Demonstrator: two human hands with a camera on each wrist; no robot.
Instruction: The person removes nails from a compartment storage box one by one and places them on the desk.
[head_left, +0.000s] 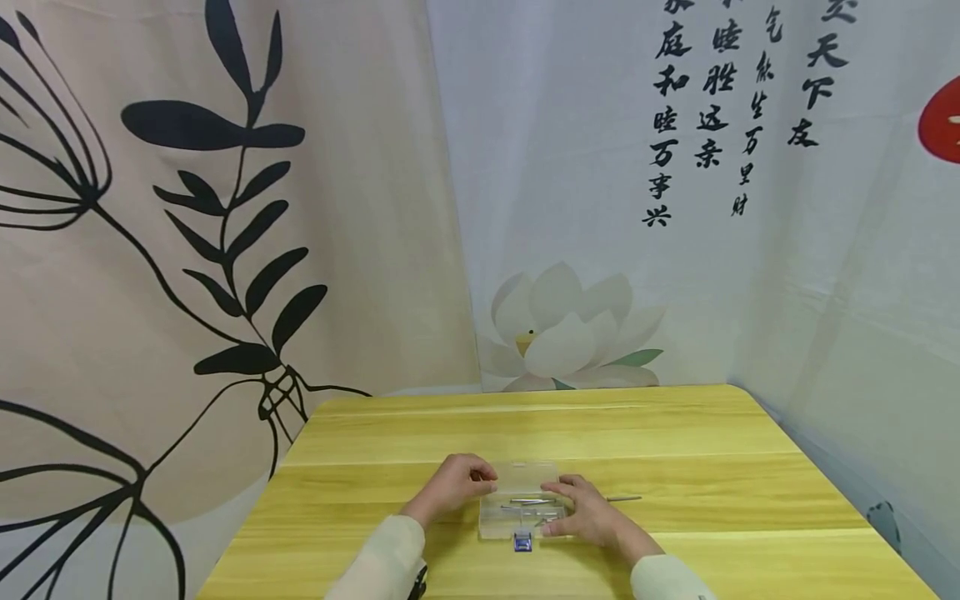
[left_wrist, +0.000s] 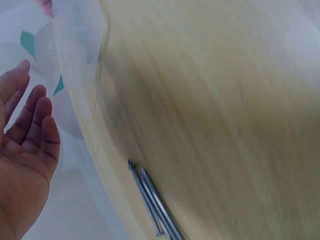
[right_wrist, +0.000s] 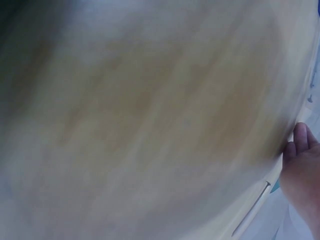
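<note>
Sleeves [head_left: 381, 560], left fingers [left_wrist: 50, 137] loose, empty, right fingers [right_wrist: 300, 138] at box [head_left: 498, 524], hold unclear, wooden table [head_left: 660, 442], floral backdrop [head_left: 573, 333]

A yellow wood-grain table [head_left: 360, 475] with rounded far corners carries a clear box [head_left: 497, 529], its lid raised toward 12 o'clock. At about 3 o'clock from it lies a slim nail [head_left: 626, 498]; the left-wrist view shows loose nails [left_wrist: 161, 208] toward 6 o'clock.

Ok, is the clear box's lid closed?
No, the lid is swung back behind the box, leaving the metal pieces inside uncovered.
</note>
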